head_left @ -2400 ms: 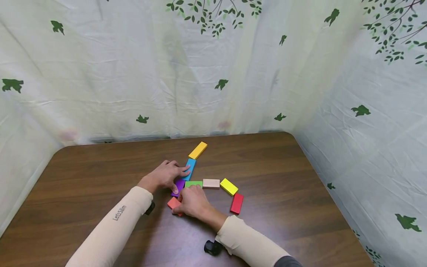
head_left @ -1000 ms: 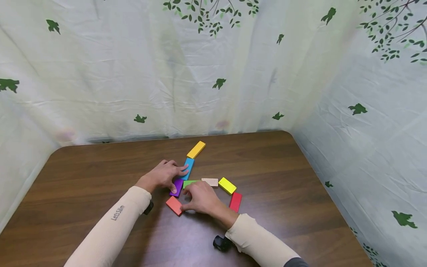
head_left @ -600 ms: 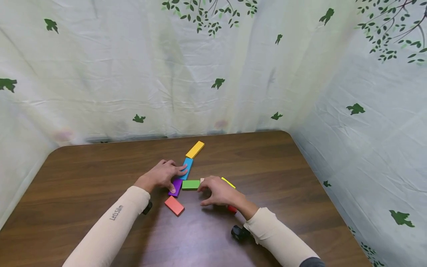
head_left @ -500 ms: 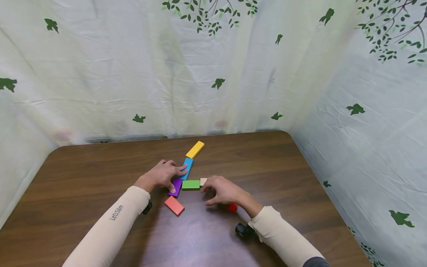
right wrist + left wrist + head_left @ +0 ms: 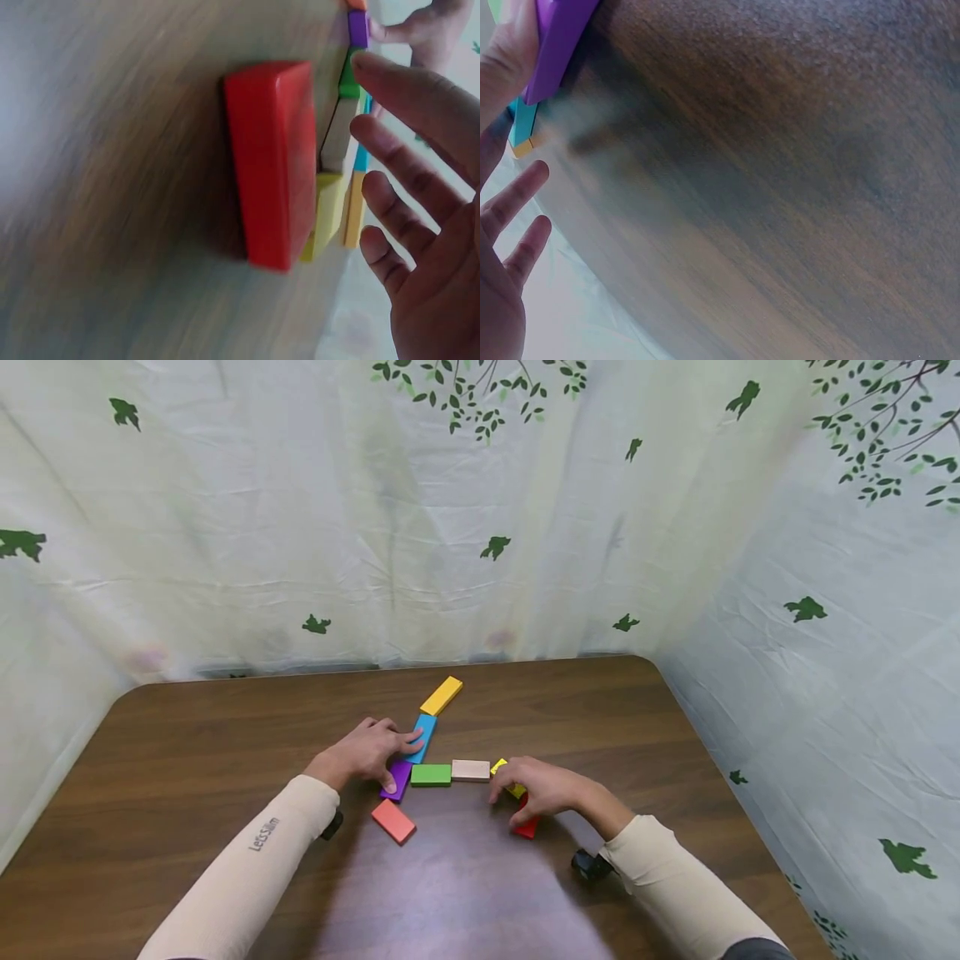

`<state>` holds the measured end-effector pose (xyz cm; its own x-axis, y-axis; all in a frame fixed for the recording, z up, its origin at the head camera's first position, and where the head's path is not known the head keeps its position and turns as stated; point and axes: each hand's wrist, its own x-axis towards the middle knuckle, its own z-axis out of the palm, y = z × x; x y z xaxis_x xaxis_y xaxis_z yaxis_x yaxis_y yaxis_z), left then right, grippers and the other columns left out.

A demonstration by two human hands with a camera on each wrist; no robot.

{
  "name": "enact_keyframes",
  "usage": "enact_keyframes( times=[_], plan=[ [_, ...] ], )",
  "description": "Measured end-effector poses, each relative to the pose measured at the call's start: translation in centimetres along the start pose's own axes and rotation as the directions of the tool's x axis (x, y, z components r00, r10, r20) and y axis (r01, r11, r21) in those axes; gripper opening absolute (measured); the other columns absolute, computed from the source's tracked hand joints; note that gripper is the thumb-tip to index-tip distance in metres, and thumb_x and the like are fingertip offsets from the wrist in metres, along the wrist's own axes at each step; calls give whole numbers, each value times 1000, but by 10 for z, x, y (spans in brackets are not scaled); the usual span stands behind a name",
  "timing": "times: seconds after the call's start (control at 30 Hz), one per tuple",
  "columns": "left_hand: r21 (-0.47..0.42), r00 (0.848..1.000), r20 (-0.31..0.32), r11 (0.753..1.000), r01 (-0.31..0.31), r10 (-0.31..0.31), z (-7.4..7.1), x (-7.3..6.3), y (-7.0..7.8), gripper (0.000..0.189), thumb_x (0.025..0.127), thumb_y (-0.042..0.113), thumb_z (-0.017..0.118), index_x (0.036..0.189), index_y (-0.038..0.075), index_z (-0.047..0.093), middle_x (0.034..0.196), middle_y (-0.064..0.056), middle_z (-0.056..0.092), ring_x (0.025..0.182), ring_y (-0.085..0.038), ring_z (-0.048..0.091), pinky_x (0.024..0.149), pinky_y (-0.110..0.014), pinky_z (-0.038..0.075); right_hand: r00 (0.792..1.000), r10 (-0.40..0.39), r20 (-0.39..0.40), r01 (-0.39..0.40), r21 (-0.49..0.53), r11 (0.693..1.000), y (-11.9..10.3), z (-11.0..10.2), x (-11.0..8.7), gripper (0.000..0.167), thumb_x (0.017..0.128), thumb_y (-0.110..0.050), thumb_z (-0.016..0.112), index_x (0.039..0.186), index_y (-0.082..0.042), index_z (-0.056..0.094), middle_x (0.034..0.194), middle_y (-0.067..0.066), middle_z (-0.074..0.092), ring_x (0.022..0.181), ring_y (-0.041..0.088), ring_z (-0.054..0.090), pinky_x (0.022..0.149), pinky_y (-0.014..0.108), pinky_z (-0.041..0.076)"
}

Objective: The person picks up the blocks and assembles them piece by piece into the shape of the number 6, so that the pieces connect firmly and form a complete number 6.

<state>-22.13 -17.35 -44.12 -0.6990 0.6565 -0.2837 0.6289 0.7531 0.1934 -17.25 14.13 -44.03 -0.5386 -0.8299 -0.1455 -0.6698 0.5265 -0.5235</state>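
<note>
My left hand (image 5: pixel 366 752) rests with its thumb on the purple block (image 5: pixel 401 775) and a fingertip on the blue block (image 5: pixel 428 727). Over the yellow block (image 5: pixel 498 766) and the red block (image 5: pixel 527 829) my right hand (image 5: pixel 553 787) hovers, partly hiding both. In the right wrist view its fingers are spread and apart from the red block (image 5: pixel 259 165). Left of the beige block (image 5: pixel 470 770) lies the green block (image 5: pixel 431 775), end to end with it. An amber block (image 5: pixel 442 696) extends the line beyond the blue one.
A coral block (image 5: pixel 393 822) lies slantwise in front of the purple one, with a small gap between. All the blocks lie flat on a brown wooden table (image 5: pixel 247 735). White curtains (image 5: pixel 420 527) with leaf prints hang behind and beside it.
My right hand has let go of the coral block and travelled right, past the green and beige blocks, to the yellow and red ones. My left hand has stayed in place.
</note>
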Motion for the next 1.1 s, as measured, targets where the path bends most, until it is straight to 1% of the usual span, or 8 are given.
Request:
enact_keyframes(
  times=[0.03, 0.13, 0.2, 0.33, 0.5, 0.73, 0.93, 1.1],
  plan=[
    [-2, 1000, 2, 1000, 2, -2, 0, 0, 0, 86, 70, 37, 83, 144, 16, 44, 153, -5, 36, 125, -35, 39, 104, -54, 26, 1000, 7, 9, -7, -9, 1000, 2, 0, -3, 31, 76, -16, 82, 105, -13, 71, 106, -10, 65, 104, 11, 52, 98, 33, 40],
    [1, 1000, 5, 1000, 3, -3, -1, 0, 1, 86, 70, 37, 82, 144, 16, 44, 153, -5, 36, 125, -35, 39, 104, -55, 26, 999, 41, 21, -40, -25, 999, 5, -1, -11, 35, 76, -16, 82, 110, -14, 70, 109, -8, 65, 102, 13, 50, 95, 35, 41],
    [4, 1000, 5, 1000, 2, -2, -2, 0, 2, 86, 70, 37, 82, 144, 16, 45, 153, -6, 36, 125, -36, 40, 104, -55, 26, 999, 36, 19, -35, -46, 998, 9, -1, -15, 37, 76, -16, 82, 112, -14, 70, 109, -6, 66, 99, 14, 49, 90, 35, 41],
    [20, 1000, 5, 1000, 4, -4, -2, 0, 3, 87, 70, 38, 82, 145, 16, 44, 153, -5, 36, 125, -35, 40, 103, -54, 27, 1000, 13, 22, -12, -69, 998, 13, 0, -21, 37, 75, -16, 82, 111, -15, 70, 109, -7, 66, 99, 13, 49, 90, 35, 40],
    [22, 1000, 13, 1000, 10, -10, -2, 1, 3, 87, 70, 39, 81, 145, 17, 43, 154, -5, 35, 125, -34, 40, 104, -53, 27, 999, 3, 44, 1, -92, 996, 14, 0, -23, 32, 75, -16, 82, 106, -19, 72, 108, -13, 65, 100, 9, 49, 92, 32, 39],
    [13, 1000, 5, 1000, 9, -9, -1, -1, 1, 88, 69, 38, 82, 145, 16, 44, 154, -6, 35, 124, -35, 40, 103, -54, 27, 999, -17, 37, 21, -112, 994, 15, 2, -24, 25, 76, -14, 81, 100, -17, 74, 105, -11, 65, 99, 8, 51, 91, 29, 41],
    [13, 1000, -13, 1000, -4, 4, 0, 0, -1, 88, 68, 39, 83, 144, 15, 45, 152, -6, 37, 123, -34, 41, 102, -54, 28, 997, -68, 22, 71, -131, 989, 18, 3, -25, 24, 74, -13, 83, 97, -16, 74, 103, -10, 67, 98, 8, 53, 88, 29, 41],
    [12, 1000, -13, 1000, -8, 8, 1, 1, 0, 88, 68, 39, 83, 144, 15, 46, 152, -6, 38, 122, -34, 42, 102, -53, 28, 997, -71, 27, 73, -92, 993, 20, 5, -24, 24, 75, -12, 83, 97, -13, 75, 103, -8, 67, 100, 9, 54, 90, 28, 43]
  ],
)
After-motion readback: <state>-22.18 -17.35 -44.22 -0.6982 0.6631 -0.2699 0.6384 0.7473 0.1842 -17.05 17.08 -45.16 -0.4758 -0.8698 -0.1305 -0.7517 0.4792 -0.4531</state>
